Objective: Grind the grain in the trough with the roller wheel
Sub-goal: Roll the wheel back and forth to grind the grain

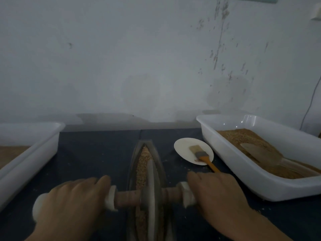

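A narrow boat-shaped trough (157, 154) lies lengthwise on the dark table, holding tan grain (143, 161). A thin metal roller wheel (151, 190) stands on edge in the trough, on a wooden axle with pale handle ends. My left hand (69, 204) lies over the left handle (111, 197), fingers curled over it. My right hand (215, 193) covers the right handle (186, 193) the same way. The wheel sits in the near half of the trough, and grain shows ahead of it and behind it.
A white tub (208, 136) of grain with a wooden scoop (260, 152) stands at the right. A small white dish (182, 145) with an orange-handled brush (203, 156) lies between tub and trough. Another white tub (43, 145) stands at the left. A wall rises behind.
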`<state>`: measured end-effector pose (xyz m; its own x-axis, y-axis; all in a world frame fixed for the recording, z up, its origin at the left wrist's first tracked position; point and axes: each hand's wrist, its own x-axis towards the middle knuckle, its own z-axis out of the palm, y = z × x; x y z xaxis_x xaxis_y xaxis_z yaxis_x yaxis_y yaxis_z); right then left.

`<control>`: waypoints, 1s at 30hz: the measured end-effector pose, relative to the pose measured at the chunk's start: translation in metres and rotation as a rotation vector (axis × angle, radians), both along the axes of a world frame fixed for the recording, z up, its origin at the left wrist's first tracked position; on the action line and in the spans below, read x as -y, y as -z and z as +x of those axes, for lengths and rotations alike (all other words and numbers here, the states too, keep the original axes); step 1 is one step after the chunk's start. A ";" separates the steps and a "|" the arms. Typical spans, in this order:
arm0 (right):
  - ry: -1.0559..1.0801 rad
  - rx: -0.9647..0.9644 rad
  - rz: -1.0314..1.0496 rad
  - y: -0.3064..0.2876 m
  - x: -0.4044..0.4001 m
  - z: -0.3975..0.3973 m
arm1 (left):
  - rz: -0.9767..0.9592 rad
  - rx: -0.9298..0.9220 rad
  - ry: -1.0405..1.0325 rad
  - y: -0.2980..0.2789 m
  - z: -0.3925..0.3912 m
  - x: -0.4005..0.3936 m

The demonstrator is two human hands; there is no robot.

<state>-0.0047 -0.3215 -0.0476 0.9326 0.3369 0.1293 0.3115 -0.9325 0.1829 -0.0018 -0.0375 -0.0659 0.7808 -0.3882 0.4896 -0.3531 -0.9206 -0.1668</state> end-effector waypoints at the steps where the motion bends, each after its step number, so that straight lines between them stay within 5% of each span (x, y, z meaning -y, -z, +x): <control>1: 0.001 0.059 0.011 0.001 -0.001 0.008 | 0.013 -0.026 -0.076 -0.001 0.007 0.001; 4: 0.002 0.194 0.043 0.006 -0.003 0.048 | 0.050 -0.044 -0.262 -0.001 0.041 0.004; 9: 0.061 0.223 0.054 0.007 -0.013 0.101 | -0.004 -0.061 -0.285 -0.011 0.081 0.011; 21: -0.089 0.400 0.056 0.009 0.002 -0.004 | 0.065 -0.006 -0.057 -0.004 -0.008 -0.002; 30: 0.059 0.317 0.017 0.010 -0.017 0.107 | 0.011 -0.096 -0.285 -0.009 0.095 0.005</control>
